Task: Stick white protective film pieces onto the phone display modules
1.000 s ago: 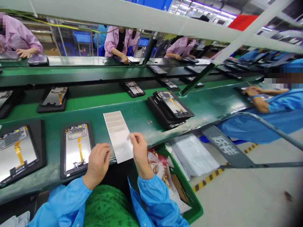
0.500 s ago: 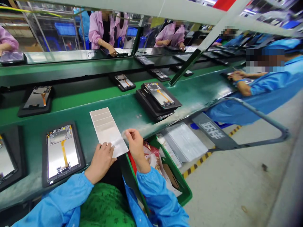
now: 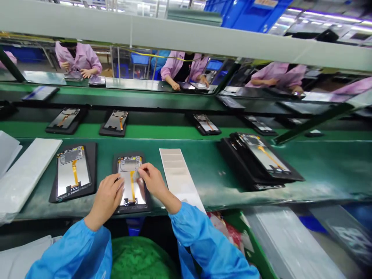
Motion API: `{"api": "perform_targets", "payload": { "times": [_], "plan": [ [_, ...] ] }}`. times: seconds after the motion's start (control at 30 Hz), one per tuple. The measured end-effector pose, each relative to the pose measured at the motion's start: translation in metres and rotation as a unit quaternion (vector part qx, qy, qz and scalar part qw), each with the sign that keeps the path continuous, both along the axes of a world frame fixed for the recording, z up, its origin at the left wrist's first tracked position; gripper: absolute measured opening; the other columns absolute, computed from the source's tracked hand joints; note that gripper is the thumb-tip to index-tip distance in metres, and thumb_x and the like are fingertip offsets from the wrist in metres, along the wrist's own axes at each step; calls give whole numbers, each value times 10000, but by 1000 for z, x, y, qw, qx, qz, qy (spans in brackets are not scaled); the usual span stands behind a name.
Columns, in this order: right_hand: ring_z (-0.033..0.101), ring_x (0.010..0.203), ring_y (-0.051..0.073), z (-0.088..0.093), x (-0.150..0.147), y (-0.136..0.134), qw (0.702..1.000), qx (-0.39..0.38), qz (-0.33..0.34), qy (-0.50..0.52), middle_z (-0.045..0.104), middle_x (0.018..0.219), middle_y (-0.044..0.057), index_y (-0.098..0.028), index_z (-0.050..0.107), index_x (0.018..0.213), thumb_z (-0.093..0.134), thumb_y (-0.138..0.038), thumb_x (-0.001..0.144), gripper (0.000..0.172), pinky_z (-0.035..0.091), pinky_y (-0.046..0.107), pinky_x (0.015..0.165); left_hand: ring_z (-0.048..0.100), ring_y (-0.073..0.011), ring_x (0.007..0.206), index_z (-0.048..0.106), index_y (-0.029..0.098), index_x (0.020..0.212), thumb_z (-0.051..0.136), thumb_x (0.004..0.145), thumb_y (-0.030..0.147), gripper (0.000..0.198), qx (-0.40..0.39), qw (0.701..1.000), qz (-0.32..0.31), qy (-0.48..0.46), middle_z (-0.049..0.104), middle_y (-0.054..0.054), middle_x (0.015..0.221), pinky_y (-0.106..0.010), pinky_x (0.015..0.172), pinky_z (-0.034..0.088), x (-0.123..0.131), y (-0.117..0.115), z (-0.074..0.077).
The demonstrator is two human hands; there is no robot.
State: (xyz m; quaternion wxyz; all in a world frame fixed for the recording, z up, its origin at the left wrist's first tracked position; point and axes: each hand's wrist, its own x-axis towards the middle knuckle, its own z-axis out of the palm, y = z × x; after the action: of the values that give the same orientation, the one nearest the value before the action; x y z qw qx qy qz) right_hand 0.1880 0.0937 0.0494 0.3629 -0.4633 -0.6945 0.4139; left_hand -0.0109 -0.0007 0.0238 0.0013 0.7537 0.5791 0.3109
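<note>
An open tablet back [image 3: 130,182] with a silver plate and an orange flex cable lies in a black tray on the green bench, right in front of me. My left hand [image 3: 107,197] rests on its left edge, fingers curled. My right hand [image 3: 152,179] pinches a small clear piece I cannot name over the tablet's upper part. A white backing sheet [image 3: 180,174] of stickers lies just right of the tablet, beside my right wrist.
A second opened tablet [image 3: 72,170] sits to the left, with white foam sheets [image 3: 26,170] beyond it. A stack of black trays with a tablet [image 3: 261,159] stands at right. More tablets ride the far conveyor [image 3: 174,131]. Workers in pink sit opposite. A green bin [image 3: 247,248] is below right.
Both hands left the backing sheet and moved left onto the tablet; the right hand carried the peeled piece with it. My view swung left.
</note>
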Motion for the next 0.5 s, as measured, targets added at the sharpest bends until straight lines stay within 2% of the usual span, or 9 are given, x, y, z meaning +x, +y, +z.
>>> {"api": "perform_targets", "payload": {
  "times": [0.1, 0.17, 0.3, 0.5],
  "plan": [
    [586, 1035, 207, -18, -26, 6, 998, 37, 13, -48, 648, 1063, 51, -221, 610, 811, 572, -173, 885, 96, 456, 372, 938, 546, -285, 1225, 626, 181, 1182, 491, 962, 165, 259, -13, 1000, 0, -15, 614, -142, 1287, -499, 998, 508, -13, 14, -14],
    [548, 1129, 226, -27, -37, 8, 996, 48, 9, -74, 631, 1140, 67, -218, 620, 799, 592, -149, 877, 108, 419, 411, 1011, 510, -291, 1273, 623, 187, 1195, 480, 956, 138, 282, -16, 1000, -9, -21, 585, -143, 1336, -510, 1026, 493, -14, 19, -20],
    [537, 1136, 237, -35, -50, 12, 993, 49, -8, -105, 621, 1145, 74, -215, 617, 786, 600, -133, 878, 124, 395, 434, 1030, 482, -297, 1289, 619, 167, 1209, 474, 943, 97, 311, -21, 999, -15, -23, 572, -149, 1353, -512, 1040, 486, -15, 24, -25],
    [537, 1126, 235, -43, -56, 13, 992, 59, -46, -99, 618, 1128, 72, -226, 580, 773, 562, -130, 885, 149, 404, 424, 1012, 475, -305, 1303, 613, 168, 1220, 467, 953, 106, 311, -28, 999, -18, -21, 570, -160, 1356, -515, 1006, 507, -15, 28, -31]
  ]
}}
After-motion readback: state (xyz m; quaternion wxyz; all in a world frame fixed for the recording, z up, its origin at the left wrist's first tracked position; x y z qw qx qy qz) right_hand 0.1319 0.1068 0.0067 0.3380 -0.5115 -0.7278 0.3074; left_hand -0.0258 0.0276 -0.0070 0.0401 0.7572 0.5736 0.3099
